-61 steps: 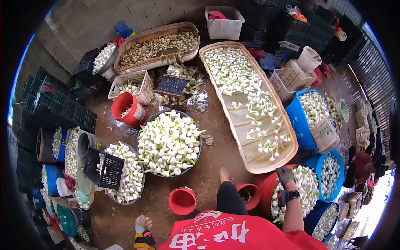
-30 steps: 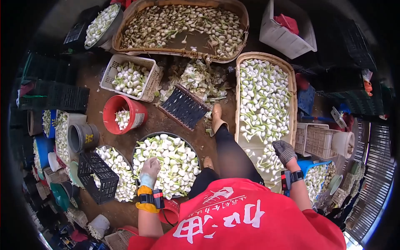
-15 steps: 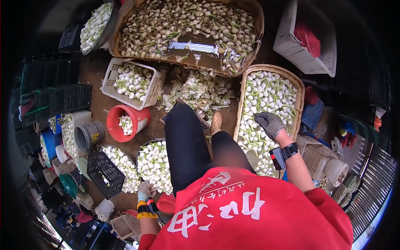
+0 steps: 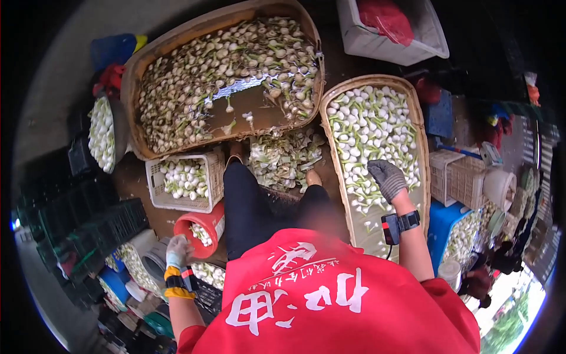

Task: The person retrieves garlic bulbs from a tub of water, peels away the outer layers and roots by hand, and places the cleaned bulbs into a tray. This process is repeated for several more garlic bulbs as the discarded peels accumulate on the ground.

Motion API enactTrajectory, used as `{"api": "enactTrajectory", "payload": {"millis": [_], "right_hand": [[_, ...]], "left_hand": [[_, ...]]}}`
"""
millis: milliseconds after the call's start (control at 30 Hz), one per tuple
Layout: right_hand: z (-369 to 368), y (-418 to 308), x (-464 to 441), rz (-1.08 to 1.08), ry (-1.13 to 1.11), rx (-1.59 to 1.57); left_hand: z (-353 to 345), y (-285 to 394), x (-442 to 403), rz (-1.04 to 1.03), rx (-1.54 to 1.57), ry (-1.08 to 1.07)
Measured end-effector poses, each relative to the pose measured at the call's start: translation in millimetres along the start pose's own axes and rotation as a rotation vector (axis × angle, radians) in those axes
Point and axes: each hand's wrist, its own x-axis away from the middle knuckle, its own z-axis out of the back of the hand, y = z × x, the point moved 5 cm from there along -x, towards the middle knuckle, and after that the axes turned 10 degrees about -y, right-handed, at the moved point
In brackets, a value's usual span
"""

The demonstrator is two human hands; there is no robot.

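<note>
we see the white bulbs [image 4: 371,121] as round, clean and bright, with green stems pointing every which way. they crowd together at the far end of a long tan tub [image 4: 424,141] and thin out to a few scattered ones nearer us, where the bottom shows.

our right grip [image 4: 388,180], in a dark grey glove, is over the tub, with bulbs just beyond its fingers and to its left and right. the fingers curl inward and the palm faces away from us, so we cannot tell whether it is clamped on a bulb.

our left grip [image 4: 177,252], in a pale glove, is well apart from that tub, just beside the rim of a red bucket [image 4: 214,219] with some white bulbs inside. its fingers look bent, but we cannot tell whether they hold anything.

ahead of us, a larger brown tub [image 4: 133,97] holds browner, dirtier bulbs [image 4: 188,88], and a heap of trimmings [image 4: 284,160] lies between our feet.
</note>
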Motion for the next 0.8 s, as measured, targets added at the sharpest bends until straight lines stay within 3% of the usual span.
{"api": "enactTrajectory", "payload": {"millis": [67, 133, 167, 200, 233, 300, 400, 500, 567, 600, 667, 733, 800], "right_hand": [[-13, 26, 20, -0.129, 0.099, -0.061], [-33, 34, 37, -0.311, 0.166, -0.170], [-41, 17, 42, -0.408, 0.173, -0.280], [-55, 2, 43, -0.470, 0.195, -0.385], [-72, -12, 34, -0.415, 0.209, -0.348], [-95, -46, -2, -0.312, 0.153, -0.242], [-133, -118, -74, -0.093, -0.058, -0.168], [-187, -116, -125, 0.025, -0.276, -0.218], [-220, -95, -164, 0.032, -0.328, -0.245], [-238, -79, -180, 0.027, -0.330, -0.225], [-256, -56, -214, 0.039, -0.321, -0.189], [-260, -28, -238, -0.102, -0.217, -0.459], [-255, 5, -258, 0.055, 0.169, -0.231]], "left_hand": [[-3, 117, -40, -0.273, -0.263, -0.004], [-32, 223, -87, -0.369, -0.634, 0.011], [-51, 270, -110, -0.547, -0.886, -0.006], [-64, 297, -156, -0.669, -0.914, -0.112], [-103, 335, -150, -0.786, -1.031, -0.109], [-170, 372, -168, -0.709, -1.017, -0.325], [-212, 373, -246, -0.624, -0.890, -0.692], [-234, 373, -304, -0.571, -0.960, -0.617], [-233, 364, -379, -0.433, -1.218, -0.325], [-233, 362, -404, -0.386, -1.193, -0.248], [-239, 376, -442, -0.517, -1.223, 0.009], [-217, 411, -444, -0.947, -1.164, 0.371], [-151, 417, -474, -0.872, -1.062, 0.659]]}}
